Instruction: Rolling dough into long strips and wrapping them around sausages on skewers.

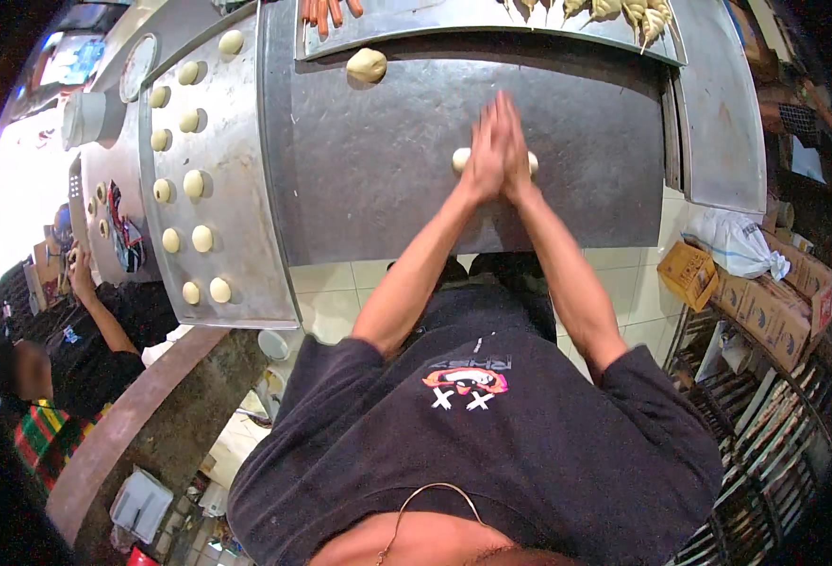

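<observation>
My left hand (482, 160) and my right hand (515, 158) meet palm to palm over the dark steel work surface (369, 170), blurred, with straight, stretched fingers; anything between the palms is hidden. Pale dough (461, 160) shows just left of them, and another piece (532, 164) peeks out at their right, both partly covered. A larger dough lump (366, 65) sits alone toward the back left of the surface.
A tray (274, 264) of several dough balls stands left; behind are sausages (326, 13) and shaped pastries (605, 9) on a tray (416, 40). Boxes (760, 311) and a white sack (732, 241) lie right. A co-worker's arm (104, 311) reaches at far left.
</observation>
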A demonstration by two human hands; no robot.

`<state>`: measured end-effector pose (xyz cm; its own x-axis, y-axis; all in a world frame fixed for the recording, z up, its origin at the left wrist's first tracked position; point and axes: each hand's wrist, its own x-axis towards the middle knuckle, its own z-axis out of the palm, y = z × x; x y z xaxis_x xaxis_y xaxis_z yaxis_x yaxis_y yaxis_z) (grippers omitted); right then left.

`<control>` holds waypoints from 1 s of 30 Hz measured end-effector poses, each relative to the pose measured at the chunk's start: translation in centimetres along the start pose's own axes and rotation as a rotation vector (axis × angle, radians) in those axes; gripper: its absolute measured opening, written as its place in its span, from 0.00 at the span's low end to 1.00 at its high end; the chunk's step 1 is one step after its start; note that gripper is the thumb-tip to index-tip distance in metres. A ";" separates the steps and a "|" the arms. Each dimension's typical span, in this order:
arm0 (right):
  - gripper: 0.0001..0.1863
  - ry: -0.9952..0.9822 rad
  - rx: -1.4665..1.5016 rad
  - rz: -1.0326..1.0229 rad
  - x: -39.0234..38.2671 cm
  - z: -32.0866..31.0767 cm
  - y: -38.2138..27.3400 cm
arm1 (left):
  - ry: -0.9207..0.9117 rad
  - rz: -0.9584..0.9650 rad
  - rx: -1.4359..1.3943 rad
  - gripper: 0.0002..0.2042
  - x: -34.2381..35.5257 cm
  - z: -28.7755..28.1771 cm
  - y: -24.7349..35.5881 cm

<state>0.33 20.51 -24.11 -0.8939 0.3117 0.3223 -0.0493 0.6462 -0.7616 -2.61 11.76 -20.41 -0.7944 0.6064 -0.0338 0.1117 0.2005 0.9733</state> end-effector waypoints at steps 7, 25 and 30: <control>0.46 -0.171 -0.619 0.135 -9.3 -5.8 -6.9 | -0.237 0.166 0.793 0.46 -9.9 -1.3 2.4; 0.59 -0.267 -0.653 0.249 -12.2 -8.4 -7.8 | -0.232 0.089 1.094 0.46 -14.9 -7.7 0.6; 0.59 0.085 -0.759 0.398 5.2 -8.0 0.1 | 0.361 -0.010 1.237 0.44 3.0 -9.7 1.1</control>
<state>-0.70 27.74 -17.98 -0.7433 0.6454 0.1757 0.5989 0.7592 -0.2548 -10.67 6.37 -17.29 -0.8924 0.3983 0.2122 0.4268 0.8976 0.1102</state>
